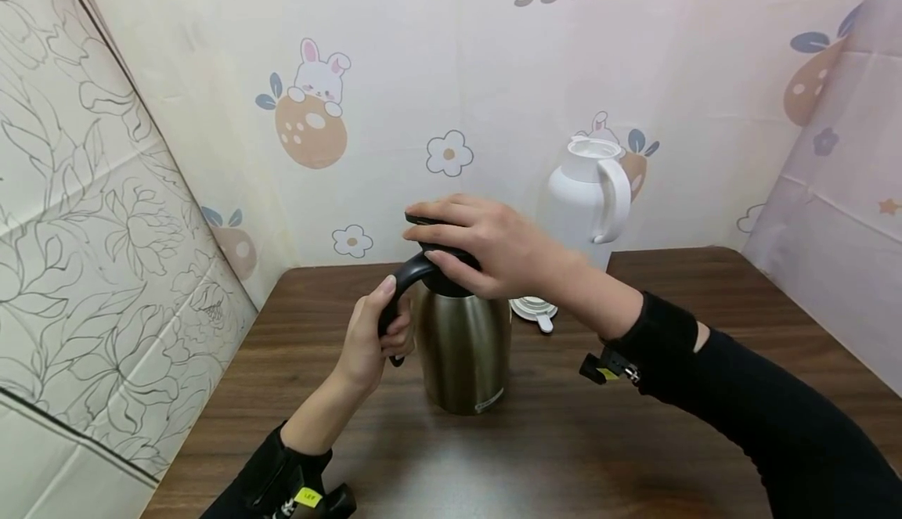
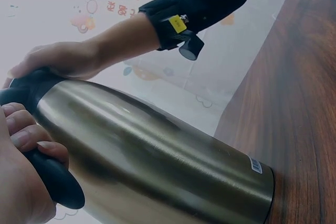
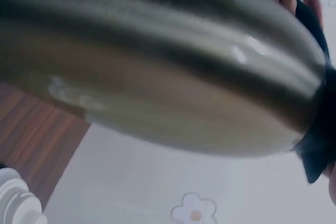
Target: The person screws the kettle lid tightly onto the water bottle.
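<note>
**Metal jug upright, its handle out to the left**

I have the table beneath the jug, which stands on it with its long axis vertical and its neck uppermost. Behind the jug and to its right is a white jug, well clear of the handle side.

The relation I'd work from is side against top. The right hand comes in from the jug's right and lies over its top, fingers mostly straight across the black lid, thumb on the near side; I see no full curl round it. The left hand is at the jug's left, fingers wrapped firmly round the handle, so I judge it the nearer hand for steadying the body.

Smallest, a white lid lies just right of the jug and a little behind it.
</note>
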A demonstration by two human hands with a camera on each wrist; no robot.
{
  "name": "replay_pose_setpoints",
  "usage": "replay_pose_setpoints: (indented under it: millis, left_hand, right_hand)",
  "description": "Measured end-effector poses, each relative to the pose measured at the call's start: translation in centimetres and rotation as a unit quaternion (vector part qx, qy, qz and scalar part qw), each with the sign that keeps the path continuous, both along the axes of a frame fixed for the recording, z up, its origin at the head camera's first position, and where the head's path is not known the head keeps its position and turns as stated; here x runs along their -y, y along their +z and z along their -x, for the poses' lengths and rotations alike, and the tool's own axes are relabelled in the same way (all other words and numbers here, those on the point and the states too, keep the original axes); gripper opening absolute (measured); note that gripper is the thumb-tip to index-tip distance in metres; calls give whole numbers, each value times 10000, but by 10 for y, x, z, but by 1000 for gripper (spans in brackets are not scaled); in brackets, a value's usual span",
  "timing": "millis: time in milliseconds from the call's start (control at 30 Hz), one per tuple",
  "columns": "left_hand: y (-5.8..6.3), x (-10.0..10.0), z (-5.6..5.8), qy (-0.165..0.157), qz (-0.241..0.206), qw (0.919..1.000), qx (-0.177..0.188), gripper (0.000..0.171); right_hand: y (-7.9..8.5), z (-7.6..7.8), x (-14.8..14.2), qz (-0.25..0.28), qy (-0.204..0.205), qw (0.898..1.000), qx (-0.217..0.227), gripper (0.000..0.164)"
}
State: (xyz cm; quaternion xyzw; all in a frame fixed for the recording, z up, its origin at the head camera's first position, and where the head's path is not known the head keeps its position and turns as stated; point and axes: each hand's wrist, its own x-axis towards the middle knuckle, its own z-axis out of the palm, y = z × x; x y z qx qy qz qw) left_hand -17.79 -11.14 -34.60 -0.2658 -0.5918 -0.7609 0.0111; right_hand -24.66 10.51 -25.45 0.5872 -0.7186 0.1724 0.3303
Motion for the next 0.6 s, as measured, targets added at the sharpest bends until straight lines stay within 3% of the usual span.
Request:
replay_pose_setpoints:
  millis: [167,300,400,600]
  left_hand:
    - [0,0,0,27,-9,10000,-4,51]
    - [-1,0,0,23,-11,10000,-3,51]
    - [-1,0,0,-2,-19,10000,33,51]
    - [-1,1,1,-16,-33,10000,79,51]
  right_hand:
    - [-1,-19,10,149,-1062,9942,-68,36]
    - [1,-24,11,38,-1352,9906,209,38]
    - [7,-19,4,-153,-1025,9931,552,39]
    - [17,8,-6,-199,354,9938,1037,36]
